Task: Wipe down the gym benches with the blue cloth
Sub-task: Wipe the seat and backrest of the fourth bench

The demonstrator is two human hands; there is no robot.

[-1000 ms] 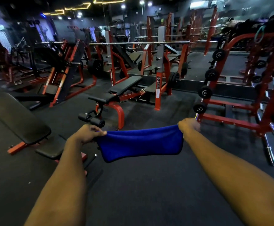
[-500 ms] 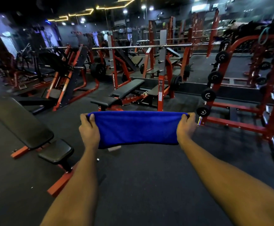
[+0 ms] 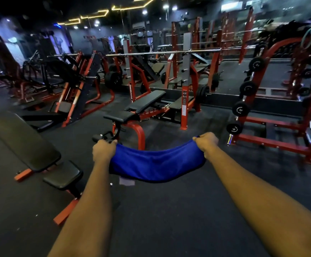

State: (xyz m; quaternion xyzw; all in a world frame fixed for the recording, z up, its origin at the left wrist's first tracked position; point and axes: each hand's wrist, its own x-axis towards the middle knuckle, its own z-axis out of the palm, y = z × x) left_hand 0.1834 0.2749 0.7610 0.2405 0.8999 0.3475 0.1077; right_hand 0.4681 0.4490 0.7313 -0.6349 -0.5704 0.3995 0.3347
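A blue cloth (image 3: 156, 164) hangs slack in the air between my two hands, sagging in the middle. My left hand (image 3: 102, 152) grips its left end and my right hand (image 3: 205, 142) grips its right end, both arms stretched forward above the floor. A black incline bench (image 3: 27, 143) with an orange frame stands to my left, its seat pad (image 3: 63, 176) nearest me. Straight ahead, beyond the cloth, is a black padded bench (image 3: 141, 104) on a red frame under a barbell rack.
A red dumbbell rack (image 3: 247, 101) with black dumbbells lines the right side. A chrome barbell (image 3: 162, 52) rests across the rack ahead. More red machines fill the left and back. Dark rubber floor (image 3: 160, 219) lies under my arms.
The cloth, held taut and flat half a second ago, has gone slack and sags between my hands. The view has shifted slightly.
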